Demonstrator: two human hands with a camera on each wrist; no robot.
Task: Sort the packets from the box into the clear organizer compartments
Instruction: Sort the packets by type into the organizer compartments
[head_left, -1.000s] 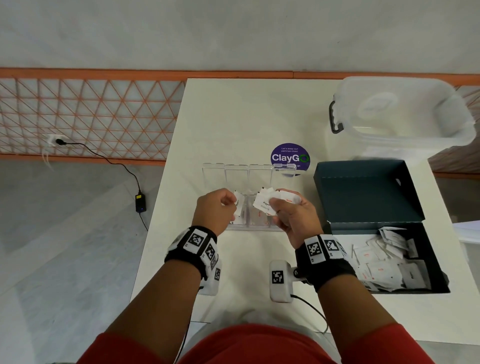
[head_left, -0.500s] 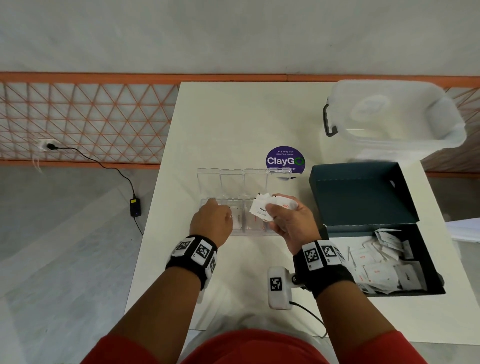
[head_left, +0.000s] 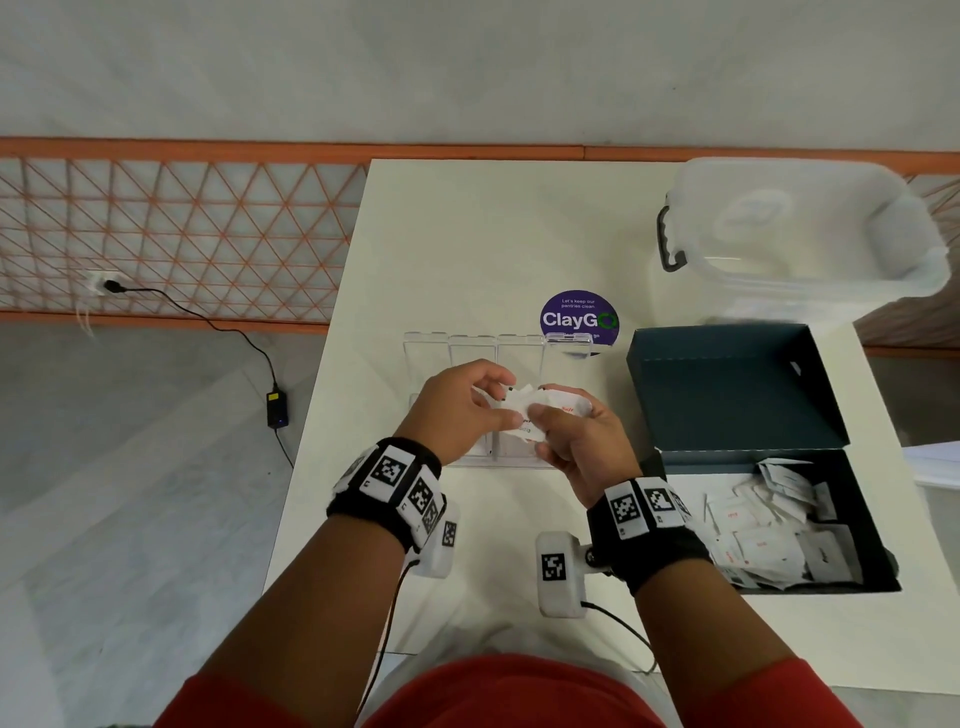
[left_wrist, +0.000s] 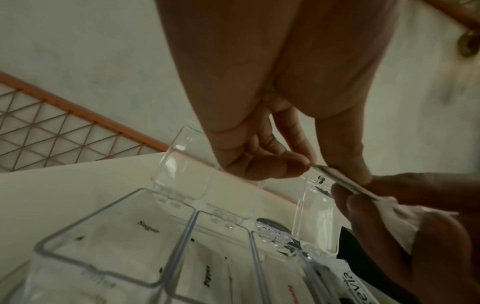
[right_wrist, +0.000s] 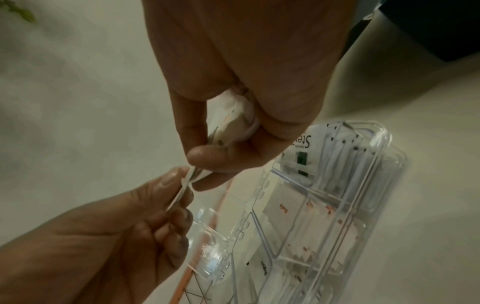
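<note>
My right hand (head_left: 558, 423) holds a small bundle of white packets (head_left: 550, 408) above the clear organizer (head_left: 470, 349), whose lids stand up at the back. From the left, my left hand (head_left: 501, 405) pinches the edge of one packet (left_wrist: 337, 179) in that bundle between thumb and fingers. In the right wrist view this thin packet (right_wrist: 182, 190) sticks out of the bundle (right_wrist: 233, 127) edge-on. Packets lie in several organizer compartments (right_wrist: 335, 207), one marked Sugar (left_wrist: 148, 227). The dark open box (head_left: 727, 384) at the right holds many more packets (head_left: 763, 535).
A clear lidded tub (head_left: 800, 234) stands at the table's far right, behind the box. A purple round sticker (head_left: 579, 318) lies just past the organizer. The table's left edge (head_left: 311, 415) runs close to my left hand, with floor and a power cable (head_left: 223, 327) beyond.
My left hand went down to the organizer's left compartments with a packet, then came back up to the bundle and now pinches another packet. The right hand stayed almost still.
</note>
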